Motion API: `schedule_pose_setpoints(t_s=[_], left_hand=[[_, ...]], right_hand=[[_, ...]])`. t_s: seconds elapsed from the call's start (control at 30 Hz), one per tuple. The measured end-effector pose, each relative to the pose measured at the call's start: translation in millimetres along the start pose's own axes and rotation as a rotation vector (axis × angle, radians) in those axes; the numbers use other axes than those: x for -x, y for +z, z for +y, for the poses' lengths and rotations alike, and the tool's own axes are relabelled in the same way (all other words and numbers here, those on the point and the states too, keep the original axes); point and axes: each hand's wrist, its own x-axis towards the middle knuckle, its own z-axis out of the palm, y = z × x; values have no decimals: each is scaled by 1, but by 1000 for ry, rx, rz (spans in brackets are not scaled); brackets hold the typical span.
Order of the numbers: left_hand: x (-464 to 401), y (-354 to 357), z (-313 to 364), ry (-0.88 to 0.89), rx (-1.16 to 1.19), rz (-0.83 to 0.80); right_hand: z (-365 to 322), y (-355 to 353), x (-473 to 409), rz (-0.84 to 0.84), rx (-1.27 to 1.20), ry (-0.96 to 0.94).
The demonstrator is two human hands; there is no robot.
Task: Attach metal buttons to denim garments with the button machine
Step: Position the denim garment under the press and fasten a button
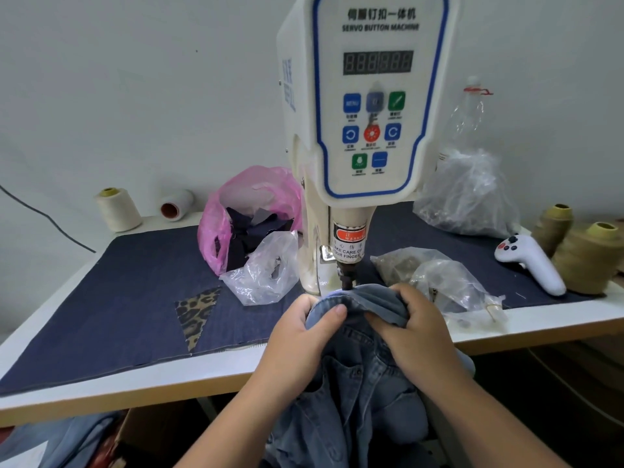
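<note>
The white servo button machine [368, 106] stands at the middle of the table, its dark punch head [347, 276] just above a folded edge of a blue denim garment [368, 386]. My left hand [300, 336] pinches the fold from the left, thumb on top. My right hand [415, 325] grips the bunched fold from the right. The rest of the garment hangs down over the table's front edge. A clear bag of metal buttons [405, 261] lies right of the punch. No loose button shows under the punch.
A dark denim mat [118, 298] covers the white table [202, 376]. A pink bag of scraps [250, 214] and a clear bag [266, 271] sit left of the machine. Thread cones [118, 209] stand at the back left and far right [587, 261]. A white controller [530, 261] lies at right.
</note>
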Motion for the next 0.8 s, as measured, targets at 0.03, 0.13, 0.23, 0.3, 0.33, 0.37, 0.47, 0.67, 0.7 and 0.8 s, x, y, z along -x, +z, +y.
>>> schedule_pose_setpoints(t_s=[0.03, 0.13, 0.23, 0.3, 0.33, 0.37, 0.47, 0.67, 0.7, 0.8], left_hand=[[0, 1, 0, -1, 16, -25], [4, 1, 2, 16, 93, -159], [11, -5, 7, 2, 290, -278], [17, -11, 14, -23, 463, -298], [19, -14, 19, -44, 552, -271], [19, -18, 23, -94, 658, -237], [16, -25, 36, -247, 923, -241], [7, -40, 61, -119, 620, -39], [6, -44, 61, -30, 482, 77], [13, -62, 41, 182, -42, 504]], right_hand=[[0, -1, 0, 1, -7, 7], [4, -11, 11, -70, -36, 51], [4, -24, 28, -223, 18, 107], [7, -34, 38, -354, 195, 104], [8, -38, 42, -430, 319, 103], [6, -39, 46, -502, 416, 103], [4, -29, 56, -606, 306, 174], [-17, 7, 56, -478, -141, 150], [-24, 10, 55, -419, -268, 140], [-48, 15, 54, -321, -550, 18]])
